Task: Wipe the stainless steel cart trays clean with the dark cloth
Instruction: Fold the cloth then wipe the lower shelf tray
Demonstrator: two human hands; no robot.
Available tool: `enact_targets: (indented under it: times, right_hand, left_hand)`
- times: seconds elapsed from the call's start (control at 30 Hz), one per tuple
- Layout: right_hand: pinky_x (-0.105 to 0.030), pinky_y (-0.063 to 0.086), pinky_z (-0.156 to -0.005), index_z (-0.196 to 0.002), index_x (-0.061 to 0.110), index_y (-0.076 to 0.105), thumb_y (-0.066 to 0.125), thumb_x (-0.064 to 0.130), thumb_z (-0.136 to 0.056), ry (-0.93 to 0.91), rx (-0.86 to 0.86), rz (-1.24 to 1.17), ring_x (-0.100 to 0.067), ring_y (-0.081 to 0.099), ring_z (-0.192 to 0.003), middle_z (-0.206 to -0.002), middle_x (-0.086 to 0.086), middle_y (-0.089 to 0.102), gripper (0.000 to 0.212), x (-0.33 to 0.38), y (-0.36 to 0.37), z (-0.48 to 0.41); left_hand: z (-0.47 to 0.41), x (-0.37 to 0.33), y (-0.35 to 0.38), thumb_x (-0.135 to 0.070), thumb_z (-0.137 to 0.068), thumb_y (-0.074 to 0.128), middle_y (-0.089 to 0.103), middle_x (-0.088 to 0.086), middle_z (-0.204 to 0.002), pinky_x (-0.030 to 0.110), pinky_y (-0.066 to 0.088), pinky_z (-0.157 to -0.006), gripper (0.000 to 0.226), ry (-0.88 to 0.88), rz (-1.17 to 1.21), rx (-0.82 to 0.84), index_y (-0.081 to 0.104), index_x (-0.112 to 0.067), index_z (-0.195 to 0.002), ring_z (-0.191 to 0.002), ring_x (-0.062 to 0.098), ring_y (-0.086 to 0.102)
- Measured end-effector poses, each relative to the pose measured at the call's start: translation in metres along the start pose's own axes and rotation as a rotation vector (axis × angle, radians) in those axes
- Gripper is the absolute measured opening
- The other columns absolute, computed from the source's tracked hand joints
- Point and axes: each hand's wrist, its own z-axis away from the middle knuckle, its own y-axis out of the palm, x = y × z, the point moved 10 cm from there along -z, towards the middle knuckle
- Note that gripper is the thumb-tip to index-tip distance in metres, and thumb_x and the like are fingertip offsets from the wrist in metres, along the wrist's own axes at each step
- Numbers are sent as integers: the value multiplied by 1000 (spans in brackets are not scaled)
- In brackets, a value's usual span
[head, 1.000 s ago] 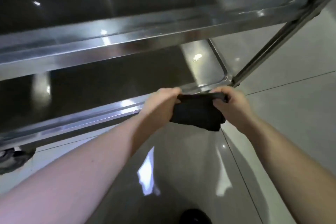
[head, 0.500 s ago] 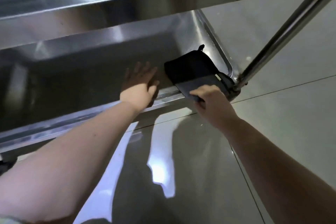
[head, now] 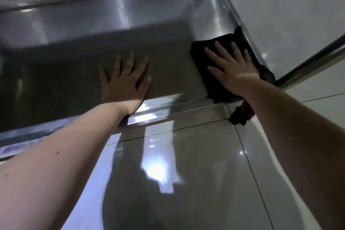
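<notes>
A person's right hand point(head: 231, 69) presses flat, fingers spread and grasping nothing, on the dark cloth point(head: 200, 56) in the near right corner of the cart's lower tray point(head: 155, 106). The left hand point(head: 125, 78) rests flat and released on bare steel by the tray's near edge, apart from the cloth.

Tray point(head: 93, 46): plain silver-grey steel, darker grey across its base, with white glints along the rim. Cloth point(head: 198, 58): plain black, no pattern. Floor point(head: 205, 173): glossy pale grey tiles crossed by thin dark joint lines. Leg point(head: 313, 61): bright silver. Caster point(head: 240, 115): dark, near black.
</notes>
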Motion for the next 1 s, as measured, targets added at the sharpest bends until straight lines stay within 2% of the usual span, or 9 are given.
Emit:
enact_targets:
  times: [0.1,0.2,0.33,0.4,0.5,0.63,0.77,0.93,1.0]
  right_hand:
    - [-54,-7,-117,-150,50,1,20,56,-99,218,-85,19,-27,-10,-149,-163,14,-3,55,-42,-15,-18]
    - [-60,-8,-115,-152,45,1,17,55,-98,287,-128,13,-34,-11,-148,-163,9,-3,57,-3,-17,-36]
    - [-60,-5,-115,-152,45,6,22,56,-98,-70,-140,31,-35,-3,-148,-163,10,2,58,145,-6,-58]
    - [-58,-3,-116,-151,47,9,23,58,-97,-225,-139,40,-31,0,-149,-162,13,6,57,176,-4,-60]
    - [-49,4,-119,-151,48,13,26,60,-96,-235,-180,91,-27,7,-149,-162,13,11,57,122,-21,-78]
    - [-50,-1,-119,-152,46,9,23,59,-98,142,-126,25,-29,0,-149,-163,9,5,57,-6,-29,-85]
    - [-56,-4,-117,-153,43,7,20,56,-98,244,-156,-7,-34,-3,-149,-163,7,2,58,17,-22,-74]
    - [-57,-3,-117,-152,44,8,21,57,-97,-126,-171,42,-34,1,-149,-163,10,6,58,158,0,-42]
    - [-54,-1,-118,-151,46,12,22,59,-97,-237,-158,35,-31,5,-149,-162,12,11,57,168,3,-29]
  left_hand:
    - [1,0,1,-59,-97,17,-2,-10,-164,65,-3,-113,55,7,-10,-12,2,-53,-149,-150,28,-4]
    - [-1,0,2,-57,-97,16,-4,-8,-164,66,-4,-113,56,12,-26,-2,0,-50,-150,-150,28,-5]
    - [-1,5,1,-56,-96,16,-5,-7,-164,65,-5,-113,63,-19,-11,-23,2,-38,-154,-150,24,-6]
    - [-2,9,3,-58,-94,15,-7,-5,-164,66,-7,-112,67,-39,-14,-23,1,-34,-155,-150,23,-7]
    - [-2,7,4,-60,-94,16,-9,-4,-164,67,-8,-111,68,-34,-21,-14,0,-36,-155,-150,23,-7]
    - [-2,5,2,-60,-94,16,-8,-5,-164,67,-6,-112,67,-28,-6,-20,-1,-38,-154,-150,23,-7]
    - [-1,5,3,-59,-95,15,-9,-5,-164,68,-7,-111,66,-21,-15,-9,-3,-37,-154,-150,24,-7]
    - [-1,6,3,-56,-95,17,-7,-5,-164,68,-6,-111,66,-36,-15,-13,0,-35,-155,-150,23,-7]
    - [1,5,2,-58,-94,15,-5,-5,-164,67,-5,-112,66,-36,-20,-14,1,-35,-155,-150,22,-6]
